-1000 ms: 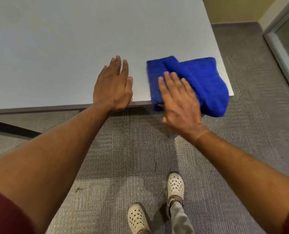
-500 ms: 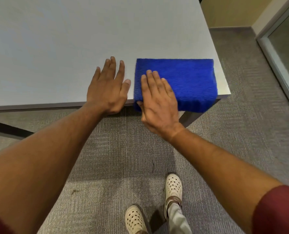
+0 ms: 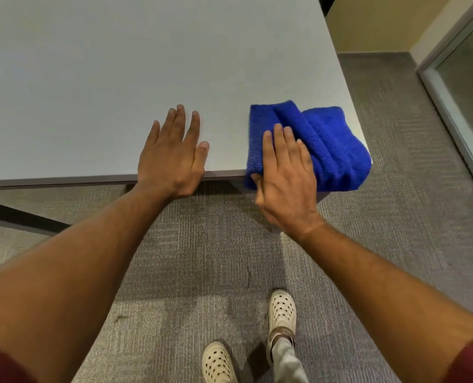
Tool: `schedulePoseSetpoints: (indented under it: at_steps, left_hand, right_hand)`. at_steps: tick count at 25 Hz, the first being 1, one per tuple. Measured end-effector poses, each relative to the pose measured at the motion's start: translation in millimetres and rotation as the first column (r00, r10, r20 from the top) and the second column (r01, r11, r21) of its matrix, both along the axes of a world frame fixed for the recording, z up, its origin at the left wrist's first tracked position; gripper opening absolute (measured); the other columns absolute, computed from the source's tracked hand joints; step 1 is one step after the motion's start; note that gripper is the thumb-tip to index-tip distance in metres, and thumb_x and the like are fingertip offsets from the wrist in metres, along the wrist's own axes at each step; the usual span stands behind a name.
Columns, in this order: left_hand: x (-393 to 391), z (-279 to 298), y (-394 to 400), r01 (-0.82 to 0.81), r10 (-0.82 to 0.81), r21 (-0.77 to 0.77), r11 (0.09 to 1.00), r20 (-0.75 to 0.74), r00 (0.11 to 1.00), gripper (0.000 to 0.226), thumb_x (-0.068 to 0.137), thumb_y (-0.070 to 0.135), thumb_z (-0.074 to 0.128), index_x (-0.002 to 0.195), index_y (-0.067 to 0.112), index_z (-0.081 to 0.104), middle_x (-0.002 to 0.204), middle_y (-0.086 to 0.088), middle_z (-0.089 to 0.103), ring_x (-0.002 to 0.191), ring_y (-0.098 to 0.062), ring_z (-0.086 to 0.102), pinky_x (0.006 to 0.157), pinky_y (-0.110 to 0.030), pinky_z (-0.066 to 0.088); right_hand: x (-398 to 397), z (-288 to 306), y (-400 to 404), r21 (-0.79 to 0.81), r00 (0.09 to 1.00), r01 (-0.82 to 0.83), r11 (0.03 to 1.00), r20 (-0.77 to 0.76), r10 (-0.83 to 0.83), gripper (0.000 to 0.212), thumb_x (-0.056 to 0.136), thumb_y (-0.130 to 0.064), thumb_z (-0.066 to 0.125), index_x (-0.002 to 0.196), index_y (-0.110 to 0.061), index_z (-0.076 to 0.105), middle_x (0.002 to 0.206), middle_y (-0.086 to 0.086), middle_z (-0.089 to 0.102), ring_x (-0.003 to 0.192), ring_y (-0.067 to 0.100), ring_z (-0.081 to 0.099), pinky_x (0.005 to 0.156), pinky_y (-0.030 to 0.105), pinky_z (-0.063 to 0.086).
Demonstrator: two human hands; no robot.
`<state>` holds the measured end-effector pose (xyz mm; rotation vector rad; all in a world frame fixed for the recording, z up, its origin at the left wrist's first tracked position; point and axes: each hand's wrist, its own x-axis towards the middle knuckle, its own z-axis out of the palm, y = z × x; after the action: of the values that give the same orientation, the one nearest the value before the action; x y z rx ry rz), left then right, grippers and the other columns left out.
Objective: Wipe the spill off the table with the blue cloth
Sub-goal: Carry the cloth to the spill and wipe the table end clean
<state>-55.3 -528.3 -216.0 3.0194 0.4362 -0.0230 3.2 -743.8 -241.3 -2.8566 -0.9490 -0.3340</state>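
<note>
The right hand lies flat on the cloth, fingers straight, thumb tucked at its near edge – pressing, not gripping. The cloth sits bunched at the bench's near right corner, partly hanging over the edge. The left hand rests just beside it on the bench, fingers spread and holding nothing. To wipe well, keep the palm flat and the cloth fully on the bench – no spill is visible. No containers show.
</note>
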Motion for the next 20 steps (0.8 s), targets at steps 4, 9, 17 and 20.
schedulePoseSetpoints:
  at_steps: [4, 9, 17, 20]
  left_hand:
    - [2, -1, -3, -0.003, 0.003, 0.004, 1.0, 0.021, 1.0, 0.065, 0.1, 0.045, 0.012, 0.157, 0.015, 0.004, 0.165, -0.015, 0.002, 0.153, -0.025, -0.001, 0.124, -0.045, 0.003]
    - [1, -1, -2, 0.0, 0.0, 0.001, 1.0, 0.024, 1.0, 0.066, 0.099, 0.046, 0.01, 0.157, 0.015, 0.006, 0.165, -0.015, 0.004, 0.153, -0.025, 0.001, 0.124, -0.044, 0.004]
    - [1, 0, -2, 0.0, 0.0, 0.008, 1.0, -0.01, 1.0, 0.069, 0.096, 0.051, 0.004, 0.157, 0.018, -0.003, 0.166, -0.011, -0.005, 0.152, -0.024, -0.007, 0.124, -0.043, -0.001]
    - [2, -2, -2, -0.008, 0.008, 0.015, 1.0, 0.006, 1.0, 0.069, 0.096, 0.051, 0.005, 0.157, 0.017, -0.001, 0.165, -0.012, -0.002, 0.153, -0.024, -0.004, 0.124, -0.044, 0.001]
  right_hand:
    - [-20, -1, 41, 0.029, 0.998, -0.07, 0.997, -0.001, 0.07, 0.076, 0.091, -0.027, 0.057, 0.154, -0.003, 0.022, 0.162, 0.021, 0.021, 0.152, 0.032, 0.015, 0.125, 0.046, 0.011]
    - [-20, -1, 44, 0.049, 0.987, -0.159, 0.986, 0.027, 0.158, 0.071, 0.09, -0.02, 0.056, 0.152, -0.002, 0.028, 0.16, 0.021, 0.027, 0.151, 0.032, 0.022, 0.124, 0.044, 0.014]
    - [1, 4, -9, -0.002, 0.998, 0.054, 0.999, -0.042, -0.054, 0.075, 0.095, -0.039, 0.05, 0.155, -0.004, 0.022, 0.163, 0.02, 0.02, 0.152, 0.032, 0.016, 0.124, 0.044, 0.007]
    - [-9, 6, 14, 0.006, 0.998, 0.029, 1.0, -0.051, -0.029, 0.074, 0.096, -0.04, 0.047, 0.155, -0.004, 0.02, 0.163, 0.02, 0.018, 0.153, 0.032, 0.013, 0.125, 0.045, 0.007]
